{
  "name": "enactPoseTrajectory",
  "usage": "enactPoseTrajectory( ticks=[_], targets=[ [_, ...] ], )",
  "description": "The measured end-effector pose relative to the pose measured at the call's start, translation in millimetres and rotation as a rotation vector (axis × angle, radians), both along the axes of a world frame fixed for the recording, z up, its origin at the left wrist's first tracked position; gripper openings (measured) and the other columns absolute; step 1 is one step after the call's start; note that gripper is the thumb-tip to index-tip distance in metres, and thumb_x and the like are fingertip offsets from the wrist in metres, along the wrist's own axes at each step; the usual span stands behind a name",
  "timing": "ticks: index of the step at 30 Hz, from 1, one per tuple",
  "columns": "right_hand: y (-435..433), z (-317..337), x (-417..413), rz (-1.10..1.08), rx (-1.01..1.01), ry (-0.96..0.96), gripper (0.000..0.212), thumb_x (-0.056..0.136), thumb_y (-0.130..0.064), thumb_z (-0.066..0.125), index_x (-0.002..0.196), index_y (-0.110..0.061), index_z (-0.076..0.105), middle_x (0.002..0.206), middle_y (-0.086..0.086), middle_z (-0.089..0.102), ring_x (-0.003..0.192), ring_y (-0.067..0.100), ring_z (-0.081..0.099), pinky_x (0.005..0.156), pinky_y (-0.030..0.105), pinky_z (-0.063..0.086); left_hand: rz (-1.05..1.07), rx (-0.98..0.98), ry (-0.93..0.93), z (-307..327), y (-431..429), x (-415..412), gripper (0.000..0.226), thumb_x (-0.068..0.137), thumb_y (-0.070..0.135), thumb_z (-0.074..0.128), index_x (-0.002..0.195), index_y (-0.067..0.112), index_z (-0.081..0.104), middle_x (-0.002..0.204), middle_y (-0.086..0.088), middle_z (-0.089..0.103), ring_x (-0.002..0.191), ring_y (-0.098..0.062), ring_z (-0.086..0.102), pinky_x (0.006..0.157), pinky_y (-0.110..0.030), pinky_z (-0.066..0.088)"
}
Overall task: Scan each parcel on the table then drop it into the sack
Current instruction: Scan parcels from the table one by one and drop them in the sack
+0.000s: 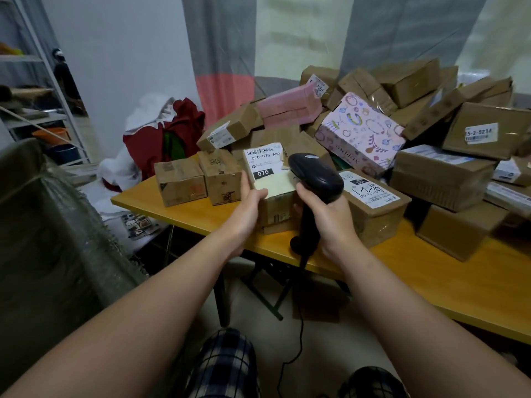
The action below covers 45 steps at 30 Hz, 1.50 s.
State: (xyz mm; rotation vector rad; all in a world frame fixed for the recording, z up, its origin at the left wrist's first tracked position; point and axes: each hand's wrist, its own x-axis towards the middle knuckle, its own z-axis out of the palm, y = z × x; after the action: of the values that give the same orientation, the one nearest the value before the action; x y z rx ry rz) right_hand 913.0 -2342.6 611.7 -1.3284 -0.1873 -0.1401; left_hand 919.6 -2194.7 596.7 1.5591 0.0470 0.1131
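Observation:
A small cardboard parcel (268, 179) with a white "070" label on top sits at the near edge of the yellow table (431, 282). My left hand (247, 208) grips its left side, thumb on the top. My right hand (330, 222) grips the handle of a black barcode scanner (316, 179), whose head hangs just over the parcel's right edge, beside the label. The greenish woven sack (57, 225) stands open at the left, beside the table.
A big heap of brown parcels (442, 173) fills the table's right and back, with a pink patterned box (362, 130) and pink flat boxes (290, 107). Two small boxes (198, 179) stand at the left corner. The scanner cable (296, 346) drops between my knees.

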Motion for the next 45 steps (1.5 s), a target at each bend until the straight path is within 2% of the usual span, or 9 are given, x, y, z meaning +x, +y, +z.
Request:
enactPoseTrajectory(
  ticks=[4,7,9,12,15,21,27,40,45],
  targets=[
    [-4.4,-7.8,-6.0,-0.004,-0.082,-0.044,0.026,0.084,-0.021,0.072,0.106,-0.032,0.063,0.103,-0.017,0.065,0.097,-0.007,0.057,0.080,0.013,0.044,-0.016,-0.049,-0.024,0.9,13.3,-7.2,0.092,0.086,0.006,0.059,0.148,0.049,0.007,0.141,-0.003,0.047,0.117,-0.024,0.054,0.094,-0.033,0.048],
    [-4.5,-12.9,-7.7,-0.006,-0.136,-0.054,0.031,0.083,-0.022,0.073,0.111,-0.029,0.062,0.107,-0.017,0.064,0.103,-0.006,0.055,0.083,0.013,0.042,-0.028,0.029,0.011,7.1,20.6,-9.3,0.090,0.078,0.031,0.069,0.145,0.052,0.012,0.147,-0.015,0.041,0.129,-0.038,0.041,0.107,-0.049,0.037],
    [-4.0,-14.3,-7.9,0.003,-0.180,-0.063,0.036,0.083,-0.021,0.074,0.117,-0.022,0.064,0.109,-0.013,0.065,0.104,-0.005,0.055,0.083,0.011,0.043,-0.010,0.078,0.033,10.0,24.8,-8.9,0.090,0.077,0.039,0.072,0.143,0.051,0.014,0.143,-0.015,0.046,0.121,-0.035,0.048,0.102,-0.048,0.043],
    [-2.5,-14.2,-8.9,0.002,-0.235,-0.093,0.040,0.082,-0.018,0.075,0.120,-0.015,0.064,0.105,-0.011,0.066,0.097,-0.008,0.056,0.076,0.004,0.044,0.023,0.116,0.016,10.7,34.1,-6.3,0.094,0.079,0.019,0.075,0.145,0.043,0.013,0.127,-0.009,0.059,0.100,-0.020,0.064,0.093,-0.037,0.051],
    [-1.5,-15.0,-11.8,-0.116,-0.292,-0.112,0.038,0.079,-0.023,0.078,0.114,-0.013,0.067,0.102,-0.001,0.070,0.094,0.007,0.064,0.082,0.021,0.049,0.074,0.197,-0.015,9.0,45.3,-6.8,0.106,0.069,0.019,0.082,0.143,0.047,0.011,0.134,-0.006,0.046,0.123,-0.024,0.049,0.105,-0.049,0.042],
    [-1.8,-2.0,-29.9,-0.145,-0.427,-0.173,0.016,0.079,-0.030,0.075,0.083,-0.014,0.070,0.052,0.000,0.063,0.048,0.015,0.063,0.055,0.027,0.053,0.088,0.240,-0.081,1.4,54.0,-10.2,0.110,0.069,0.014,0.084,0.145,0.040,0.009,0.149,-0.007,0.034,0.132,-0.023,0.041,0.112,-0.049,0.034],
    [-2.6,3.8,-39.3,-0.077,-0.455,-0.123,0.016,0.082,-0.028,0.072,0.077,-0.014,0.068,0.057,0.010,0.064,0.049,0.023,0.064,0.056,0.037,0.058,0.098,0.275,-0.109,-0.4,54.9,-8.0,0.111,0.069,0.017,0.085,0.146,0.039,0.008,0.148,-0.006,0.035,0.134,-0.023,0.039,0.113,-0.048,0.033],
    [-9.7,11.3,-45.2,-0.052,-0.440,-0.159,0.016,0.083,-0.026,0.070,0.072,-0.015,0.066,0.055,0.011,0.062,0.049,0.025,0.063,0.054,0.037,0.056,0.081,0.267,-0.147,-6.8,56.2,1.8,0.114,0.064,0.022,0.087,0.144,0.045,0.009,0.151,-0.006,0.029,0.137,-0.025,0.035,0.114,-0.050,0.031],
    [-5.7,8.5,-49.7,0.007,-0.430,-0.167,0.014,0.082,-0.027,0.072,0.084,-0.013,0.069,0.060,0.011,0.064,0.051,0.026,0.064,0.057,0.040,0.058,0.107,0.251,-0.176,-4.2,56.2,-8.2,0.117,0.061,0.031,0.089,0.144,0.045,0.009,0.152,-0.007,0.028,0.136,-0.025,0.036,0.112,-0.049,0.033]
  ],
)
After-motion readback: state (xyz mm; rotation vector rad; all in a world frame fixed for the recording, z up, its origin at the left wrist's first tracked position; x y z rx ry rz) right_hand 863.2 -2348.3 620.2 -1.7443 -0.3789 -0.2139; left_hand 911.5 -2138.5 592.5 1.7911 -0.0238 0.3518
